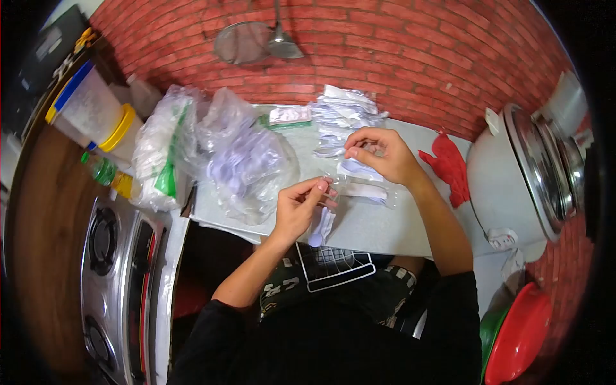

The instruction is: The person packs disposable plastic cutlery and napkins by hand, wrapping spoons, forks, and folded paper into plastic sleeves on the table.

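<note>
My left hand point(299, 206) is pinched closed on a small clear plastic sleeve point(341, 183) over the table's middle. Just below it, a white plastic spoon point(318, 236) lies near the front edge. My right hand point(387, 154) hovers to the right with thumb and forefinger together; anything between them is too small to make out. Under that hand are more white spoons point(358, 169) and a wrapped white packet point(367, 192). Behind them rises a pile of white wrapped packets point(346, 115). A clear bag of white spoons point(239, 165) sits to the left.
A pink-and-white pack point(290, 115) lies at the back. A red cloth or glove point(447, 168) and a large lidded pot point(504, 176) stand right. Left are a plastic bag point(160, 151), a bottle point(106, 172) and a gas stove point(112, 282). Basins point(523, 333) are lower right.
</note>
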`<state>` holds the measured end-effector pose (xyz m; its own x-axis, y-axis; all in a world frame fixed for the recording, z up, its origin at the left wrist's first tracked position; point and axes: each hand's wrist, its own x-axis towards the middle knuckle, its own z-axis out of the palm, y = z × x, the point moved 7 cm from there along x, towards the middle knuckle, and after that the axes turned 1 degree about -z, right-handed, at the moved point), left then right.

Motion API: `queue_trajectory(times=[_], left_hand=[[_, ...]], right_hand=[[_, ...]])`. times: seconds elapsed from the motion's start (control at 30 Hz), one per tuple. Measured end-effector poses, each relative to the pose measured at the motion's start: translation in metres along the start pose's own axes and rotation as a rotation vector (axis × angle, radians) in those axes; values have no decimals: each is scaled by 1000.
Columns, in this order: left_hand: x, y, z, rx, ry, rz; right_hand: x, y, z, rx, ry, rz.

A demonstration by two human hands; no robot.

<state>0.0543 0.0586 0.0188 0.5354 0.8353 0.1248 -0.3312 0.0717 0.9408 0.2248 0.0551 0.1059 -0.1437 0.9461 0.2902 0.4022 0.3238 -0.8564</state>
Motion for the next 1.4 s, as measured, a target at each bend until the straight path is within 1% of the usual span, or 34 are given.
queue_trajectory(times=[0.1,0.13,0.17,0.23,0.27,0.33,0.37,0.43,0.47,0.53,0.57,0.63,0.67,0.73,0.97,1.03,1.07,1.13,1.27,1.33,1.4], left_hand=[[-23,8,-33,19,96,18],[-33,9,-48,9,162,8],[-43,10,-65,-2,229,-4],[-61,13,-95,-1,315,5],[-72,15,-109,-11,375,18],[-91,19,-136,-24,466,62],[-100,22,-145,-25,490,69],[-115,28,-164,21,573,68],[-119,30,-172,54,598,94],[-123,30,-183,43,618,101],[-124,30,-186,34,627,101],[-121,29,-188,42,622,99],[-119,27,-187,40,616,102],[-114,25,-186,38,602,108],[-108,24,-178,8,570,129],[-106,23,-177,0,560,130],[-106,21,-176,15,564,115],[-106,20,-175,31,567,98],[-101,19,-168,17,541,98],[-96,16,-163,15,528,79],[-89,13,-156,2,501,59]], right_hand=[[23,11,51,-61,-137,9],[30,8,77,-87,-196,-134],[40,13,102,-76,-222,-150],[52,27,165,-234,-458,-220],[59,38,187,-224,-483,-238],[72,42,217,-515,-345,-450],[78,43,228,-507,-364,-465],[94,42,233,-578,-245,-441],[97,40,237,-576,-255,-450],[104,39,235,-652,-175,-382],[105,37,236,-656,-173,-383],[106,30,229,-649,-75,-428],[107,31,227,-657,-70,-423],[108,30,229,-741,-67,-525],[113,42,233,-761,-122,-594],[107,28,230,-791,-110,-695],[107,30,229,-794,-105,-693],[103,31,230,-846,-90,-773],[95,30,218,-833,-68,-791],[90,33,207,-835,-163,-677],[80,25,188,-795,-139,-654]])
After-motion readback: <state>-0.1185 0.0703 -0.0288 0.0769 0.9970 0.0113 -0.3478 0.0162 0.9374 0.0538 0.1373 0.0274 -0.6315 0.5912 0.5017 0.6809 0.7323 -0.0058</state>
